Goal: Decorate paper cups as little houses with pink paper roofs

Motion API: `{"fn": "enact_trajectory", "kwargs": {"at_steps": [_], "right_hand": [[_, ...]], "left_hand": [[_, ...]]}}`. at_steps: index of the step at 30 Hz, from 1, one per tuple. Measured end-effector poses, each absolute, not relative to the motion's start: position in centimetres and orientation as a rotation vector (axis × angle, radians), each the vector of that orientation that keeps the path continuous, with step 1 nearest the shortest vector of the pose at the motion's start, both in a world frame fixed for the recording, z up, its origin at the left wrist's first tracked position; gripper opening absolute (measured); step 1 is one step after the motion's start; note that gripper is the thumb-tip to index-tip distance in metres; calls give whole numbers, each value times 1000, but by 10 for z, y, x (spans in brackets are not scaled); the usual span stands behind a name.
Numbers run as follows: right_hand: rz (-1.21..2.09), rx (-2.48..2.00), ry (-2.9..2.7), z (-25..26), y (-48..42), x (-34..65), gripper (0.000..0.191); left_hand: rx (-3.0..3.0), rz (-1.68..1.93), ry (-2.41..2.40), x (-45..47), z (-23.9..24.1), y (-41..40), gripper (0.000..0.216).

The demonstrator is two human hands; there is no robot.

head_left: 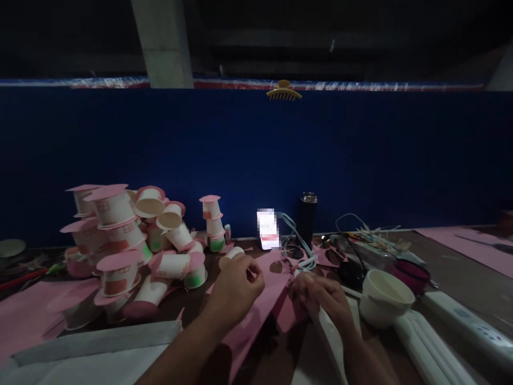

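My left hand (239,282) is raised over pink paper sheets (256,310) with round cut-outs, its thumb and fingers curled into a pinch. Whatever may be between those fingertips is too small or hidden to make out. Just behind it lies a white paper cup (234,254), partly covered by the hand. My right hand (323,297) is closed, fingers pressed together, above a long white object (326,334) whose kind I cannot tell. Its grip is in shadow, so what it holds does not show. A cream bowl (385,297) stands to its right.
At left, paper cups with pink disc tops (116,208) are piled and stacked; a smaller cup stack (212,224) stands nearer the middle. A lit phone (267,229), cable (298,235) and black flask (306,219) line the blue partition (240,149). A power strip (473,321) lies right.
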State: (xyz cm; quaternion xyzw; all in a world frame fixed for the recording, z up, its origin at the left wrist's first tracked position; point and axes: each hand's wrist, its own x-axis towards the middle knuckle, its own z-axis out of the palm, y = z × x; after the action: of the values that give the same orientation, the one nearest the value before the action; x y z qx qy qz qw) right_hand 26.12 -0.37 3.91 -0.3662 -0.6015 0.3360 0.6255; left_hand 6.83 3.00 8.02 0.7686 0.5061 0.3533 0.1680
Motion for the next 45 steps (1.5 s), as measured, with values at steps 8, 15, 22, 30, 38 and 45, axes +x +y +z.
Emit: {"fn": "enact_trajectory", "kwargs": {"at_steps": [8, 15, 22, 30, 38, 45], "right_hand": [[733, -921, -1418, 35, -1, 256, 51], [766, -978, -1577, 33, -3, 247, 43], [670, -943, -2078, 15, -11, 228, 23], [685, -1002, -2217, 17, -12, 229, 66], [313, -1047, -1942, -3, 0, 219, 16], [291, -1086, -1881, -6, 3, 214, 14]], "left_hand": [[2289, 396, 1375, 68, 48, 7, 21], [2615, -254, 1314, 49, 43, -36, 26], [2827, -161, 1528, 16, -2, -34, 25], [2763, 319, 1775, 18, 41, -20, 17], [2770, 796, 1646, 19, 57, -21, 32], [2902, -22, 1444, 19, 0, -27, 28]]}}
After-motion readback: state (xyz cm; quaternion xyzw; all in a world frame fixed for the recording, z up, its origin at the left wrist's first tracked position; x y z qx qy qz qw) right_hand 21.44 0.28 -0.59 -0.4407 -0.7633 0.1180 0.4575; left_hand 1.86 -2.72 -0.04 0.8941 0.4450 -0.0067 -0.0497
